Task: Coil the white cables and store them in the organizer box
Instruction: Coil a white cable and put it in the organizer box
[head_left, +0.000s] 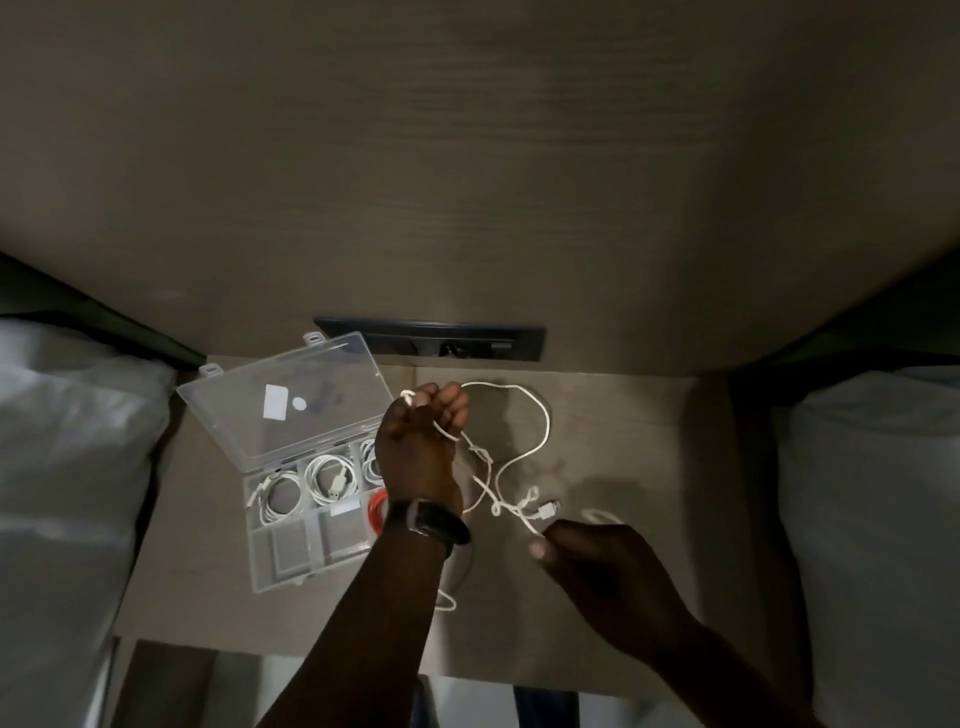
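White cable (519, 447), loose and partly tangled, sprawls across the brown surface (623, 415) at centre frame, one end gathered in the left hand (423, 431) and a stretch near its plug (549, 508) pinched by the right hand (597, 561) at lower right. The left hand's fingers (447, 402) are curled shut around the start of a coil, a short loop of cord poking out at the knuckles; the right hand's fingers (540, 548) are closed on the cable just below the plug, though how firmly cannot be told in the dim light. To the left, the clear organizer box (291, 519) lies open with its lid (280, 400) tipped back, three coiled white cables (330, 478) already sitting in its upper compartments, a red-orange item (378, 512) half hidden behind the wrist and its watch (428, 519), and the lower compartments apparently free. Judging by the kinks and crossings between the two hands, the coiling has only begun: the job would go best if the right hand fed slack steadily while the left kept its loops even and small enough for a compartment, clearing the crossed section before it tightens into a knot. A second strand (449, 603) trails below the left forearm, and could snag. White bedding (78, 467) flanks the surface on both sides.
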